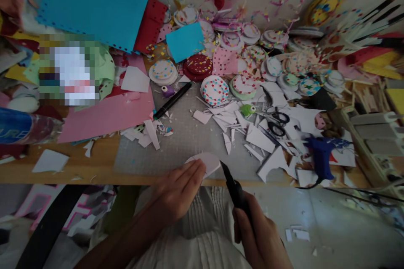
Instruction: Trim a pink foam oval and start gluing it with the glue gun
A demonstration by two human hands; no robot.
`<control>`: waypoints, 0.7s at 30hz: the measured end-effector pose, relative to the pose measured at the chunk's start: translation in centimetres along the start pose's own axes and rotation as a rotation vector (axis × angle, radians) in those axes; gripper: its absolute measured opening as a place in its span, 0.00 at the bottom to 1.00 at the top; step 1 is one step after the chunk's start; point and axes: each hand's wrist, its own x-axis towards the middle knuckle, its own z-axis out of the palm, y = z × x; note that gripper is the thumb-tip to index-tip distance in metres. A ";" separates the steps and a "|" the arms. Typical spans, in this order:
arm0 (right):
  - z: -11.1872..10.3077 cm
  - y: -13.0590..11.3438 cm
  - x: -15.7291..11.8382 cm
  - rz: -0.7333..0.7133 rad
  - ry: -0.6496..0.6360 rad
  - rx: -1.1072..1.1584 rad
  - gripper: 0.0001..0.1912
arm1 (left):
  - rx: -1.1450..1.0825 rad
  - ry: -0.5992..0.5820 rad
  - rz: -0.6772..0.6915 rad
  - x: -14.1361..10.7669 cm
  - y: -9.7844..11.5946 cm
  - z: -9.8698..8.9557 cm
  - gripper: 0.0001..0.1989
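My left hand [181,187] lies over a white rounded piece of foam board [211,163] at the table's front edge. Its fingers are stretched out together on the piece, and the thumb is hidden. My right hand [257,227] is wrapped round the black handle of a utility knife [235,191]. The knife's dark blade points up and away, its tip close to the piece's right end; I cannot tell whether they touch. Under the piece is a grey cutting mat [176,134], strewn with white offcuts [227,119].
A black marker [173,101] lies on the mat. Scissors [277,124] and a blue glue gun [320,155] rest among scraps at right. Decorated round pieces [215,90] crowd the back. Pink sheet [107,113] and a bottle [28,126] are at left.
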 end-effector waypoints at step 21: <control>0.2 -1.3 1.4 -0.050 0.114 -0.246 0.20 | 0.160 -0.023 0.111 2.0 0.9 0.0 0.15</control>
